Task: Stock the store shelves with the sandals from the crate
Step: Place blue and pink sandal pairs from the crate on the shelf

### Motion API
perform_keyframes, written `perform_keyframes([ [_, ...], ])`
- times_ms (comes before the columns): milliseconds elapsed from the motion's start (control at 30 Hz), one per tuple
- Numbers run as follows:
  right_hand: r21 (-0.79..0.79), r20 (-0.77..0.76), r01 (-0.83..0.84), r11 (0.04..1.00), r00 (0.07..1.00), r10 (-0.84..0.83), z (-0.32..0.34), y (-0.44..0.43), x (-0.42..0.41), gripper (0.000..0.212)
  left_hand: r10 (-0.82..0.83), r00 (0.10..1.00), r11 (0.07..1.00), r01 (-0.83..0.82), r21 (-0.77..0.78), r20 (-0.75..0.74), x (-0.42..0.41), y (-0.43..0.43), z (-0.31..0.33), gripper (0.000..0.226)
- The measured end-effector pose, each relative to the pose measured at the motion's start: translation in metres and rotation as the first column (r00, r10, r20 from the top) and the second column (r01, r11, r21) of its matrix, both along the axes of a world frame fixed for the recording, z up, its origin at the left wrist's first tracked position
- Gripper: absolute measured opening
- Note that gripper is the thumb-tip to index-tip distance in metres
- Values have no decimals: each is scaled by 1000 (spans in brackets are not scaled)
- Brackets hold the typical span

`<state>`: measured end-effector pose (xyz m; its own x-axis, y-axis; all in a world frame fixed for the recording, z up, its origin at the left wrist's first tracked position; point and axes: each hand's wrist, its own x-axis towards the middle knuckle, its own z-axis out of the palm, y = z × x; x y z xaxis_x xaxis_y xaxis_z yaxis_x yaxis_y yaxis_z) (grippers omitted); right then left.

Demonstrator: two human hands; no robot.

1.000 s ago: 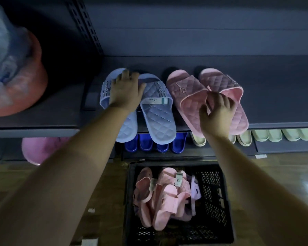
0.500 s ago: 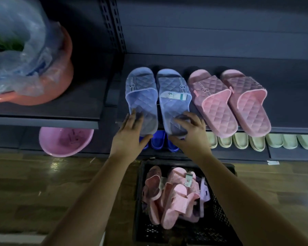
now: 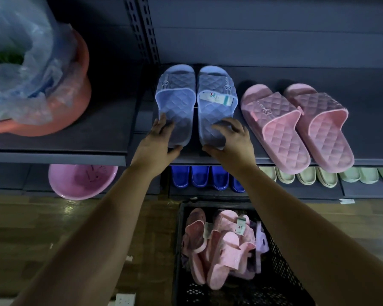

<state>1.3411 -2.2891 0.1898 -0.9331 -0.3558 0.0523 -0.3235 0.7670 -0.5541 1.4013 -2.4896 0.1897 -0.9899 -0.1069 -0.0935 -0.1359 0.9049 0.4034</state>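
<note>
The dark shelf (image 3: 318,74) is reached over by both arms. A black mesh crate (image 3: 283,268) is seen on the floor below the right hand; in it a pile of pink sandals (image 3: 226,250) is heaped, too tangled to be counted. Two basins are seen left of the left hand: an orange basin (image 3: 75,89), filled with a clear plastic bag (image 3: 20,62), on the same level, and a pink basin (image 3: 82,182) lower down.

Two pink quilted sandals (image 3: 279,133) are laid side by side just right of the right hand, heels overhanging the shelf edge. Two blue sandals are set toes inward between them and the shelf post. The heel of the left blue sandal (image 3: 176,93) is held by the left hand (image 3: 159,142), fingers laid nearly straight on the insole and the thumb hooked against the heel end. The heel of the right blue sandal (image 3: 215,89) is held by the right hand (image 3: 234,142), fingers arched over it and the thumb set at the back edge.

Under the hands four dark blue sandals (image 3: 200,176) are lined up on the lower level; a row of pale green sandals (image 3: 305,175) runs off to the right and is cut by the frame.

One paper tag (image 3: 217,99) is borne by the right blue sandal's strap, and a second tag (image 3: 240,226) is seen in the crate
</note>
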Motion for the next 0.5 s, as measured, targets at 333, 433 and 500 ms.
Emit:
perform_keyframes([
  [333, -287, -197, 86, 954, 969, -147, 35, 104, -1, 22, 16, 956, 1000, -14, 10, -293, -1, 123, 14, 50],
  [433, -175, -235, 228, 958, 935, -266, 26, 168, -7, 24, -44, 966, 995, 65, 72, -256, -6, 178, 13, 49],
  [500, -28, -232, 287, 958, 930, -286, 15, 208, -12, 29, -96, 963, 991, 117, 68, -250, -8, 211, 9, 49],
])
